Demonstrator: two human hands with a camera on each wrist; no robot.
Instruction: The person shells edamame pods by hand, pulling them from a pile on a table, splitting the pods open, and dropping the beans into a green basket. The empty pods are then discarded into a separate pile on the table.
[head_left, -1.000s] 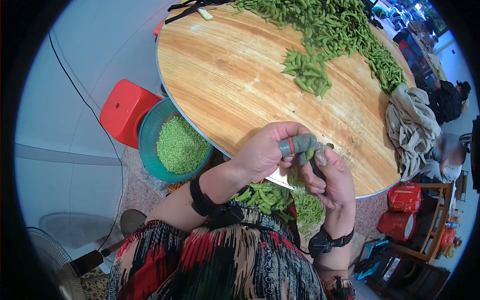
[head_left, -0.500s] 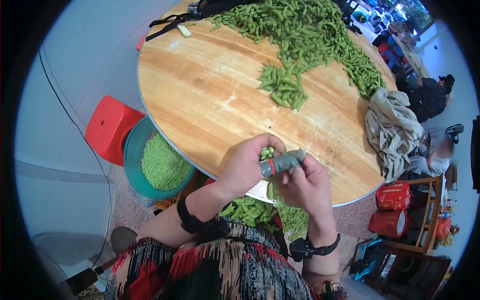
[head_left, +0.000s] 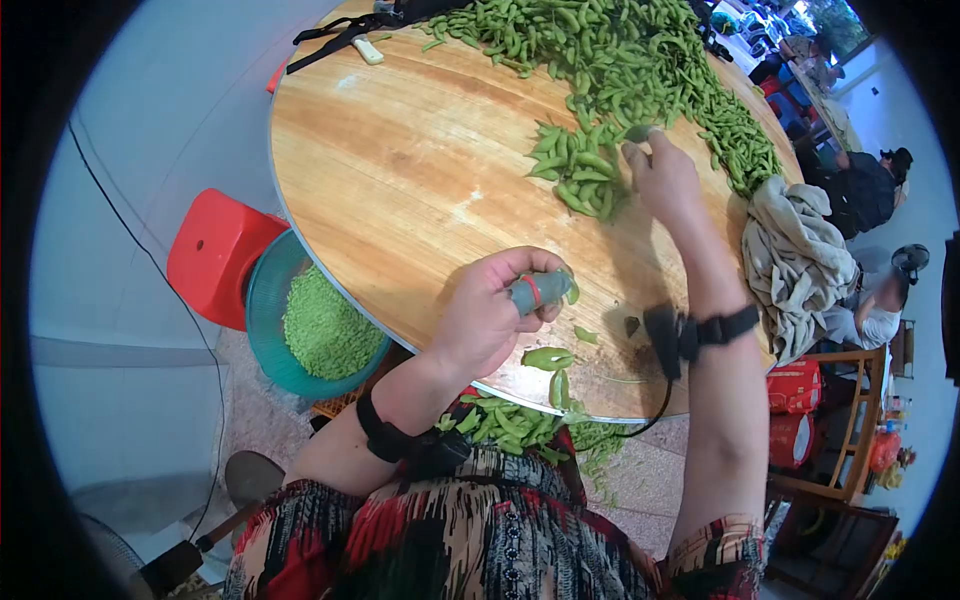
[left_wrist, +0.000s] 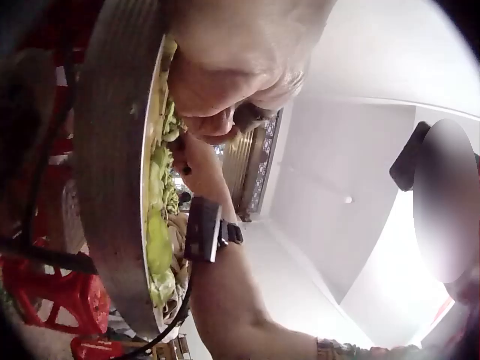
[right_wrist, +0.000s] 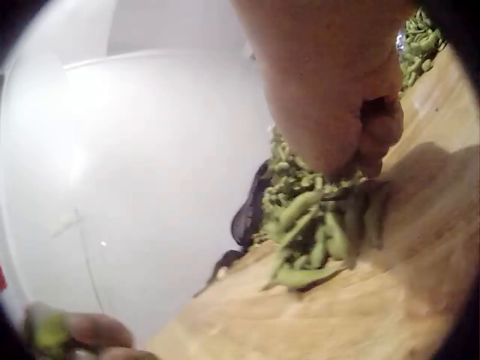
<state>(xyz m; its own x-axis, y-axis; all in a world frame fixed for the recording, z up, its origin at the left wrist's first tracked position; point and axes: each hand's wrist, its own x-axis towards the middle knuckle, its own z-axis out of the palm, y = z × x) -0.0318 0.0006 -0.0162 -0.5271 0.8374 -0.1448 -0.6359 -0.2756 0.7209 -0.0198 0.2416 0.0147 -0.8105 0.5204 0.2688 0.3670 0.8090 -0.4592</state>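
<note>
My left hand (head_left: 480, 315) is over the near edge of the round table, fingers curled, a grey-green cover with a red band on one digit. A green edamame pod (head_left: 574, 290) shows at its fingertips; in the right wrist view, green (right_wrist: 52, 334) shows there too. My right hand (head_left: 665, 180) is stretched out, bent fingers right at the small edamame heap (head_left: 585, 170). A dark cover shows at its tip. In the right wrist view the hand (right_wrist: 330, 90) hides its fingertips, and I cannot tell whether they pinch a pod. Loose pods (head_left: 547, 357) lie near the table's edge.
A large edamame pile (head_left: 610, 50) covers the far side of the wooden table (head_left: 400, 180). A beige cloth (head_left: 795, 250) is bunched at the right. Lower left, a teal basket (head_left: 262, 325) of shelled beans stands by a red stool (head_left: 215, 260). More pods (head_left: 500, 425) lie near my lap.
My right hand has left my left hand and reached forward to the pod heap. My left hand has stayed near the table's edge. Loose pods by that edge now show.
</note>
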